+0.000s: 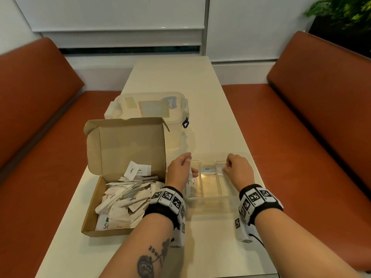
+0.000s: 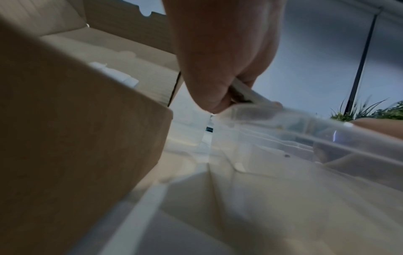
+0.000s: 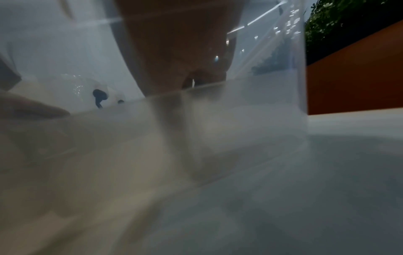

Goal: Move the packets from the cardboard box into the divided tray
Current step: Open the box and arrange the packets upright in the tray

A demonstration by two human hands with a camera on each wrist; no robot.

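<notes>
The open cardboard box point(image 1: 94, 199) sits at the table's left, heaped with several white packets point(image 1: 124, 195). To its right stands the clear divided tray point(image 1: 208, 199), with a "Pepper" packet point(image 1: 207, 169) in its middle compartment. My left hand point(image 1: 181, 167) hovers over the tray's left compartment and grips a thin white packet point(image 1: 191, 178); the left wrist view shows that packet point(image 2: 246, 91) pinched beside the box wall point(image 2: 76, 138) above the tray rim point(image 2: 327, 124). My right hand point(image 1: 235, 167) is over the right compartment, fingers curled on a white packet point(image 1: 220, 169). Through the tray wall point(image 3: 261, 103) the right hand point(image 3: 181, 51) looks blurred.
A clear lidded plastic container point(image 1: 148, 109) stands behind the box, whose lid point(image 1: 128, 143) stands upright. Orange benches point(image 1: 301, 137) flank the narrow cream table point(image 1: 210, 87). A plant point(image 1: 345, 11) is at the far right.
</notes>
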